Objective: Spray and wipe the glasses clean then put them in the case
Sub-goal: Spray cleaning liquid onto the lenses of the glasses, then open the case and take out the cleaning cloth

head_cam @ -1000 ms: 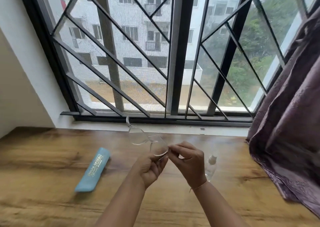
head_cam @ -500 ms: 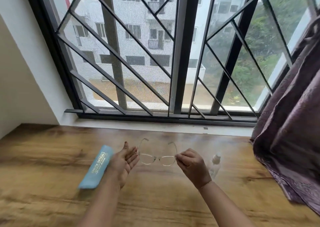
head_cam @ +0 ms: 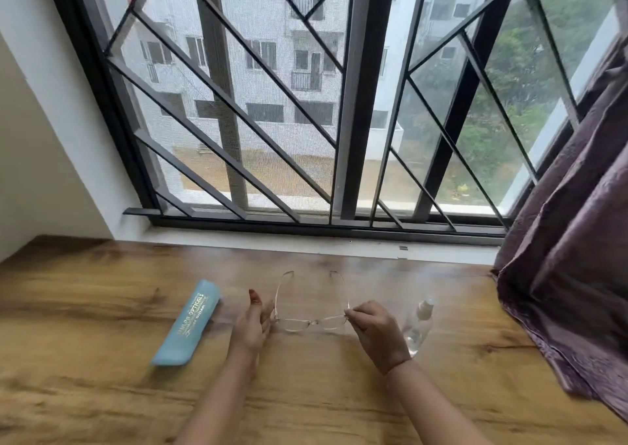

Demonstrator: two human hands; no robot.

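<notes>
Right hand: grip pressed together, thumb and forefinger pinching the right front corner of the glasses at the hinge. Wrist carries a thin band.

Glasses: clear, thin-rimmed frame, both temples unfolded and pointing away from the person toward the window. The lenses extend leftward from the right grip. The frame sits low over the table; whether it touches the wood cannot be told.

Left hand: grip spread, palm turned toward the glasses, fingers extended and held just beside the left lens corner. Contact with the frame cannot be told.

Spray bottle: small, clear, just to the right of the right grip and partly hidden behind that hand; cap end points away from the person.

Case: light blue, long, closed, with gold lettering on top. Lies flat on the table to the left of the left grip, near it but apart, set at a slant.

Table: brown wood grain, carrying case and bottle.

Curtain: purple fabric, far right of both grips, its lower folds resting on the table.

Window: beyond the glasses, dark frame with diagonal metal grille; buildings and trees outside.
</notes>
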